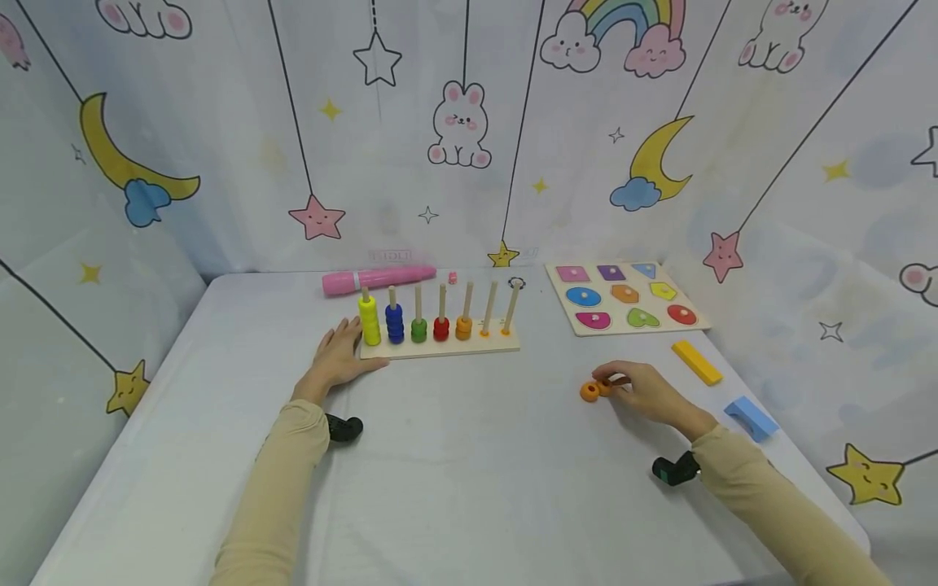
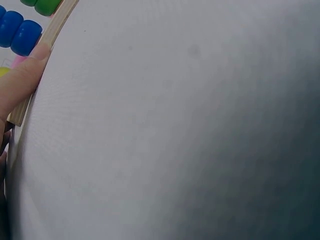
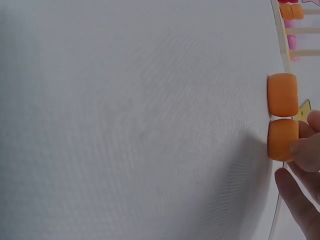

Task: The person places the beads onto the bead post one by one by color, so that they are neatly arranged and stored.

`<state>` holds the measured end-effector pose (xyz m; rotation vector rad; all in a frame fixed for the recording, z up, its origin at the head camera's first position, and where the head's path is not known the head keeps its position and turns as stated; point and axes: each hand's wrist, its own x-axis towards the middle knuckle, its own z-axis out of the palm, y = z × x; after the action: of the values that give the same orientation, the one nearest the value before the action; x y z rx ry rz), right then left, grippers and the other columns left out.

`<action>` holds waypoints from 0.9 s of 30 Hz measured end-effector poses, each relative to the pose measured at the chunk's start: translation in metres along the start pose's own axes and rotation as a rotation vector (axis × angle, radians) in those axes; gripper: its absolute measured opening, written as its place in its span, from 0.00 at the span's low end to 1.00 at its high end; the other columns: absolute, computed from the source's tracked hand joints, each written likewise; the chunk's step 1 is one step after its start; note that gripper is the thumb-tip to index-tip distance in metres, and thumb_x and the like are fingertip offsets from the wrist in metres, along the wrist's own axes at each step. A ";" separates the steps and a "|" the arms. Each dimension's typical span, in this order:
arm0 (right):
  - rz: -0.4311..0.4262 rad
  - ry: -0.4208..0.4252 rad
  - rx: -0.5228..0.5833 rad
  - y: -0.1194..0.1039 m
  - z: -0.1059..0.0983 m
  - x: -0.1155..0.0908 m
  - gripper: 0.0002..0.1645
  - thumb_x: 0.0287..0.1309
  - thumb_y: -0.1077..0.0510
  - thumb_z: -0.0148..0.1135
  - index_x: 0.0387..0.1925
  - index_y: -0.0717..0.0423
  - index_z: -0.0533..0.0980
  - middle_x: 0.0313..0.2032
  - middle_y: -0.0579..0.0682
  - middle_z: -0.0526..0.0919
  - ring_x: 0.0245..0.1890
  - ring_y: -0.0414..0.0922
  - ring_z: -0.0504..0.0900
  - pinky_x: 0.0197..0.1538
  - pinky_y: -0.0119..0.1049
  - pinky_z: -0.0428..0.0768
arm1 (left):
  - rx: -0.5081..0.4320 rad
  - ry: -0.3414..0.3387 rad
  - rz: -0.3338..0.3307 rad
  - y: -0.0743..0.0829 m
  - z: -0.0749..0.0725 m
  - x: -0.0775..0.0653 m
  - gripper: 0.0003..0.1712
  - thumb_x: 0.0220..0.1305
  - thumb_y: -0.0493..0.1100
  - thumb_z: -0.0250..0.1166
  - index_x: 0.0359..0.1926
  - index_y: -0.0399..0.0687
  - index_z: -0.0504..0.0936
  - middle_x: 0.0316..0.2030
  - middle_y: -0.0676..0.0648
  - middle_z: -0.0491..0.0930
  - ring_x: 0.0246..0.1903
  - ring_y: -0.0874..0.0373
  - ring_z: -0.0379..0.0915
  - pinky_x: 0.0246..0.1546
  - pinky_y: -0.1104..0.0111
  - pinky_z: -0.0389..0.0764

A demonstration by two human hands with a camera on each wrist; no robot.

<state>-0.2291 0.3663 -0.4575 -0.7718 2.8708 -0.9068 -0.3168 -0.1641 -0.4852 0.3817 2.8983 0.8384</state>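
Note:
A wooden bead stacker stands upright towards the back left, its pegs carrying yellow, blue, green, red and orange beads; the two rightmost pegs rise bare. My left hand holds the left end of its base, thumb along the front edge and the other fingers at the end. On the right, two orange beads sit side by side on the table. Thumb and fingertips of my right hand pinch the nearer orange bead, while the other orange bead lies just beyond it.
Behind the stacker lies a pink pen-shaped stick. A shape puzzle board is at the back right. Along the right edge lie a yellow block and a blue arched block. Patterned white cloth hangs round the table.

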 end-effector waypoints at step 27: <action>-0.093 0.222 0.134 -0.094 -0.040 0.140 0.18 0.59 0.68 0.59 0.52 0.62 0.74 0.48 0.57 0.79 0.49 0.50 0.78 0.53 0.40 0.78 | 0.001 0.003 0.002 0.003 -0.001 -0.002 0.56 0.55 0.63 0.65 0.71 0.34 0.51 0.71 0.34 0.45 0.71 0.40 0.31 0.69 0.49 0.30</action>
<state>-0.3170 0.2558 -0.3569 -0.8477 2.9387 -1.2565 -0.3143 -0.1630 -0.4833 0.3831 2.9018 0.8388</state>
